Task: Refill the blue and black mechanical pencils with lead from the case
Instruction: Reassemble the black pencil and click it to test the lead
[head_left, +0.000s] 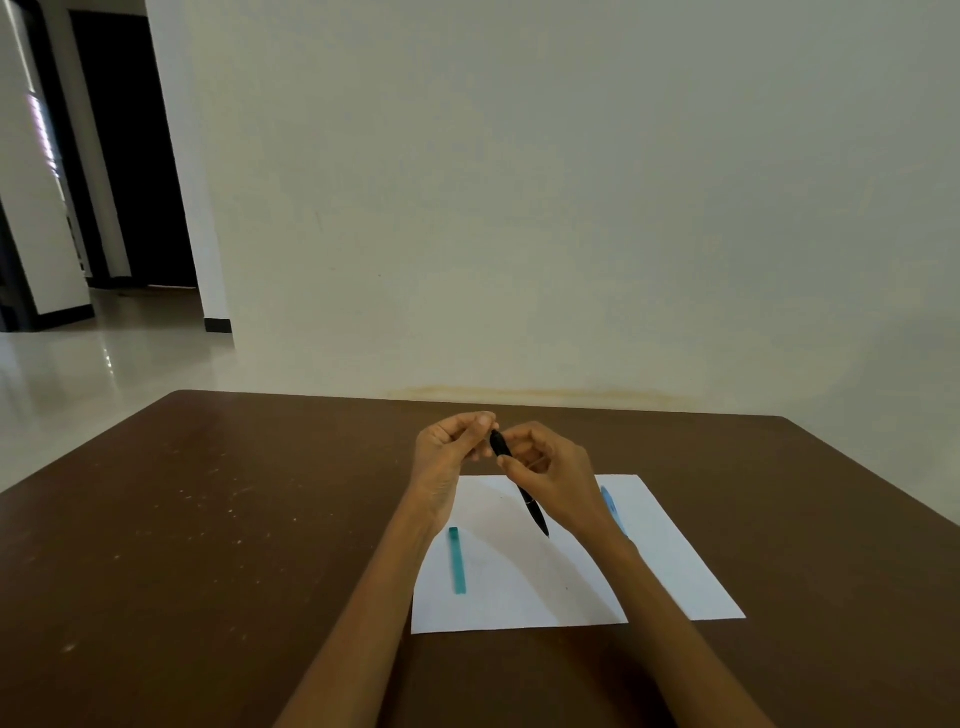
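Note:
My right hand (550, 467) grips the black mechanical pencil (535, 512) around its upper barrel and holds it above the white paper, tip pointing down toward me. My left hand (449, 449) pinches the pencil's top end between thumb and fingertips. The blue mechanical pencil (609, 501) lies on the paper to the right, partly hidden behind my right wrist. The teal lead case (457, 561) lies flat on the left part of the paper, beside my left forearm.
A white sheet of paper (670, 566) lies on the brown table (208, 519), which stands against a pale wall. To the left the tiled floor leads to a dark doorway.

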